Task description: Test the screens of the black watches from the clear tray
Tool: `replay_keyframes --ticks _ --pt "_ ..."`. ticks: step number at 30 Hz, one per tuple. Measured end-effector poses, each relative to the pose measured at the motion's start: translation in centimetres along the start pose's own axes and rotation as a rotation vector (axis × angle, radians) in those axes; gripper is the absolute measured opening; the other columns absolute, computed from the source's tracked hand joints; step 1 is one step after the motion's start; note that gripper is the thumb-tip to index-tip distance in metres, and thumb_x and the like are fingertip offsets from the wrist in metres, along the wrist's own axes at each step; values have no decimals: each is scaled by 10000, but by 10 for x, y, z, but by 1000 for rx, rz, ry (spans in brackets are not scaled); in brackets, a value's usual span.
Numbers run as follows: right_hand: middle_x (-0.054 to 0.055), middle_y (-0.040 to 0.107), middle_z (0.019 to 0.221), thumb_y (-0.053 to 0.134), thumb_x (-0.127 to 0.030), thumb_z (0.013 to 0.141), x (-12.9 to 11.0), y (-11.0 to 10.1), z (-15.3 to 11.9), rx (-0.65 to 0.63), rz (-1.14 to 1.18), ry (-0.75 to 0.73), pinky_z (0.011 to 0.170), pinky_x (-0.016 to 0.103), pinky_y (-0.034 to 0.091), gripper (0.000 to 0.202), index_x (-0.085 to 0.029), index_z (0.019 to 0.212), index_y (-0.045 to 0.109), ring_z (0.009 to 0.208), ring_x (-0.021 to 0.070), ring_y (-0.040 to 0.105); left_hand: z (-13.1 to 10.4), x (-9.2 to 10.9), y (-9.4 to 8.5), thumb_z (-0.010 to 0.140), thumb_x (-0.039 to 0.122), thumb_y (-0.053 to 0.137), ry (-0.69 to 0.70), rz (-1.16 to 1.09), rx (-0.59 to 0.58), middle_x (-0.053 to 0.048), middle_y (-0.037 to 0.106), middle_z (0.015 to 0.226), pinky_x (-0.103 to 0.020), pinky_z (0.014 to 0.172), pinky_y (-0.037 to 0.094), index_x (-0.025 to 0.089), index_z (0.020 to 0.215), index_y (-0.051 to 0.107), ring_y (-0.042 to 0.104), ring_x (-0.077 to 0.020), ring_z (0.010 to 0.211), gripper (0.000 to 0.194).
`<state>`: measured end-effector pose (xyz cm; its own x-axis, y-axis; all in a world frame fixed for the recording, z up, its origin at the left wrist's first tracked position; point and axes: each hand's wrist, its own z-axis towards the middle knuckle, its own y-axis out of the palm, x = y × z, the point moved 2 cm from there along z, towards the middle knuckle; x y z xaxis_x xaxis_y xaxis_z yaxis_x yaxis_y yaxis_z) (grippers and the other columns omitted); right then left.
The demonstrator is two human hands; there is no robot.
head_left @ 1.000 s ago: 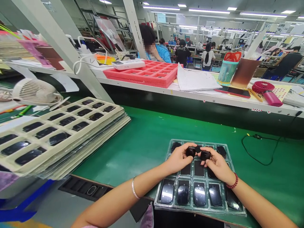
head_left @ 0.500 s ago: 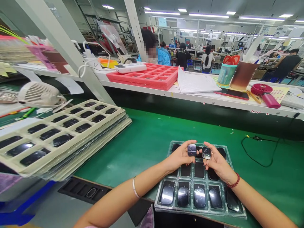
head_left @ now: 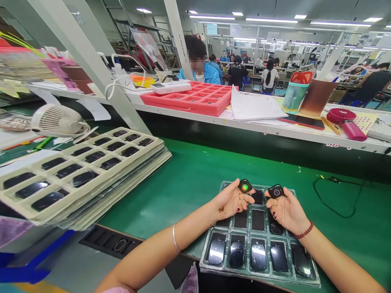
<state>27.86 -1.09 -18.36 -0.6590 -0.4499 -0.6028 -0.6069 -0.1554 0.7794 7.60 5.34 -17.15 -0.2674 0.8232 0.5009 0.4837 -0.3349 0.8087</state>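
My left hand [head_left: 235,200] pinches a small dark watch body [head_left: 245,186], its back turned up with a green and red light on it. My right hand [head_left: 284,207] grips a second watch body [head_left: 276,191], whose back shows a round sensor ring and no light. Both hands are above a clear plastic tray [head_left: 259,274] on the green table. Dark rounded watch pieces [head_left: 258,253] lie in the tray's front row. Two pockets in its middle row show only a black base. Part of the back row is hidden by my hands.
At the left, a stack of cream trays [head_left: 61,199] holds several dark pieces, with a white fan [head_left: 56,120] behind. A shelf ahead bears a red foam tray [head_left: 189,101], papers [head_left: 253,103] and a pink fan [head_left: 354,129]. A black cable [head_left: 316,195] lies right. People sit beyond.
Both watch bodies have been turned over, from screens showing to backs showing. My hands have rotated palm up and moved slightly apart. The view has shifted a little.
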Motion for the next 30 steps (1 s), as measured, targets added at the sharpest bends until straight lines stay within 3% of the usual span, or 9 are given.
replay_keyframes --ticks 3,5,7,9,12,16,30 --pt "99 687 895 517 -489 862 -1 3 -2 16 -59 -27 528 173 537 433 -126 1086 592 612 112 646 -2 -1 4 848 503 509 79 92 8 -138 682 848 -162 422 392 47 1081 553 641 -133 582 514" --pt "83 665 989 625 -352 817 -1 8 -3 54 -144 -79 542 162 531 363 -174 1125 549 653 103 640 -3 -3 8 753 328 680 170 221 39 -121 667 941 -158 473 413 100 1138 512 649 -134 653 479" --pt "71 630 1070 682 -215 763 1 12 -4 95 -259 -128 583 172 536 433 -216 1156 501 719 109 637 -3 -6 11 667 155 719 256 381 83 -103 650 996 -165 504 419 148 1179 465 647 -139 699 572" --pt "68 604 1091 700 -178 735 4 16 -3 114 -387 -177 614 202 542 489 -229 1165 473 757 122 628 -3 -10 14 631 81 685 316 524 118 -91 642 993 -178 521 423 162 1180 448 642 -147 727 604" --pt "53 596 1015 692 -210 742 9 17 -2 134 -588 -248 576 220 527 475 -225 1157 461 694 115 599 -3 -15 16 649 74 625 355 670 125 -86 634 996 -201 570 442 166 1179 453 636 -165 798 565" --pt "8 585 857 619 -221 797 13 16 -3 192 -794 -285 531 213 487 336 -208 1100 477 564 79 529 -6 -16 18 746 159 568 374 788 135 -92 632 978 -213 562 426 165 1214 468 634 -157 748 479" --pt "26 576 876 597 -269 821 13 25 -5 182 -881 -312 587 257 487 298 -211 1093 489 625 113 548 -10 -14 23 744 163 583 368 824 172 -87 636 923 -220 561 424 153 1163 525 637 -177 738 423"
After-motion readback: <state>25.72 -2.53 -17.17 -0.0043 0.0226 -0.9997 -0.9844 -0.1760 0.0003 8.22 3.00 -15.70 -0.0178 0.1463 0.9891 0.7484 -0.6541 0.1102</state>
